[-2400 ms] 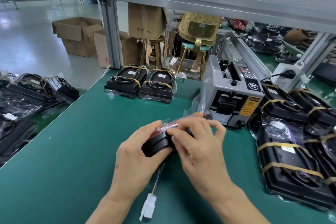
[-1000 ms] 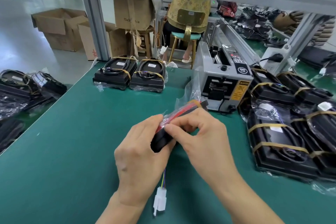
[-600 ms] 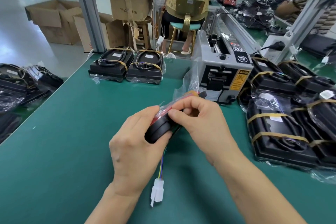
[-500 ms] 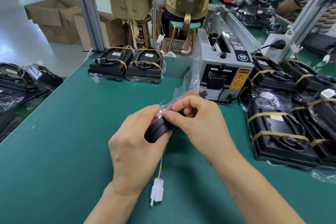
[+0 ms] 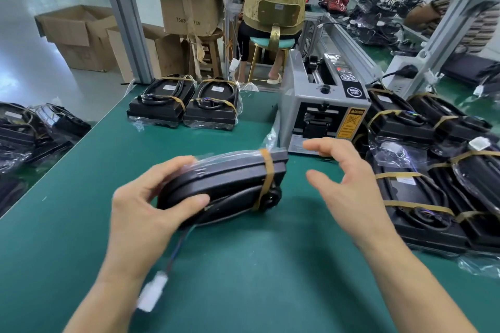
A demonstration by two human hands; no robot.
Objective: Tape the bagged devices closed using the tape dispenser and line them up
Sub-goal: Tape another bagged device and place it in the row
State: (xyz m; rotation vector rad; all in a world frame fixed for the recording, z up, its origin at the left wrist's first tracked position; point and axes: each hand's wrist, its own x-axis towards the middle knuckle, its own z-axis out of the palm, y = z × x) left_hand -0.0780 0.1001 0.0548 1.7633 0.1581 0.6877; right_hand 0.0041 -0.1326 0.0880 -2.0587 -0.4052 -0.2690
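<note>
White connector (image 5: 152, 295) blurred; left hand (image 5: 140, 213) hides near end of bagged device (image 5: 230, 184)

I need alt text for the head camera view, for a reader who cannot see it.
The left hand grips a bagged black device with one tape band above a green table. The right hand, open, hovers beside it, before a grey tape dispenser.

The counter (image 5: 81, 224) has a matt green mat surface, smooth and non-reflective. The held device (image 5: 224, 186) is matt black plastic, sealed in a clear glossy film bag and banded with tan tape (image 5: 266, 178). The tape dispenser (image 5: 322, 113) has a grey painted metal housing with a satin finish. The boxes (image 5: 78, 35) beyond the far left corner are plain brown cardboard.
</note>
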